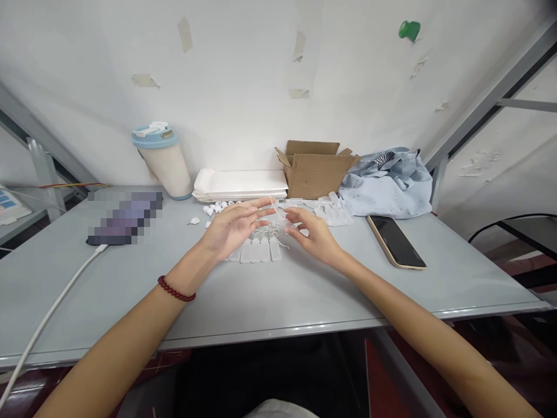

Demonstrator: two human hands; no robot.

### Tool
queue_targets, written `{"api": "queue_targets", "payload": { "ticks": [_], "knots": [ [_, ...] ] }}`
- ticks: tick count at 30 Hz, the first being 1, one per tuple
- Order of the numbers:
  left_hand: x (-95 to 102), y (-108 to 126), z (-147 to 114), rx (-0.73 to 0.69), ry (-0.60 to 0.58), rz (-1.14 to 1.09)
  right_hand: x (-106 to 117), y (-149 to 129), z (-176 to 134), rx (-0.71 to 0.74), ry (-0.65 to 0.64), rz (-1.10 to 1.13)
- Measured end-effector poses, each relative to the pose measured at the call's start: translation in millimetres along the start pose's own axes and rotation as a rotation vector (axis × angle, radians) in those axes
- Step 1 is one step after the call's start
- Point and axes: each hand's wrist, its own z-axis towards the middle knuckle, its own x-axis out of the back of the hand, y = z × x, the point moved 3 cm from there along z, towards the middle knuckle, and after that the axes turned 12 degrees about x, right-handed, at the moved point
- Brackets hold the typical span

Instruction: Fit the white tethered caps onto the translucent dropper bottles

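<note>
My left hand [232,229] is above the table with its fingers stretched out and apart, pointing right. Thin, see-through material shows at its fingertips. My right hand [313,235] faces it, fingers curled around a small translucent plastic piece [282,223], whose exact shape is hard to make out. Just below the hands lies a row of flat frosted plastic sleeves [260,252] with thin white cords at their upper ends. Small white caps [195,220] lie scattered behind and left of my left hand. More clear plastic pieces [335,216] are heaped beyond my right hand.
Along the wall stand a tumbler [167,168], a stack of white packets [241,184], an open cardboard box [313,177] and a crumpled light-blue cloth [387,188]. A phone [395,242] lies at right. A cabled, pixelated device [126,220] lies at left.
</note>
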Motion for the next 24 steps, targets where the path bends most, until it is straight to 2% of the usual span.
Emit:
{"api": "queue_targets", "payload": {
  "ticks": [9, 19, 21, 24],
  "knots": [
    [4.6, 2, -2, -0.031, 0.013, -0.007, 2, -6, 0, 0.032, 0.023, 0.035],
    [-0.3, -1, -1, -0.012, -0.011, 0.024, 3, -9, 1, 0.044, 0.016, 0.015],
    [1.9, -4, 1, -0.004, 0.042, 0.131, 3, -9, 1, 0.042, 0.019, 0.007],
    [7.7, -12, 5, -0.049, 0.214, 0.493, 3, -6, 0, 0.022, 0.041, -0.013]
  ]
}}
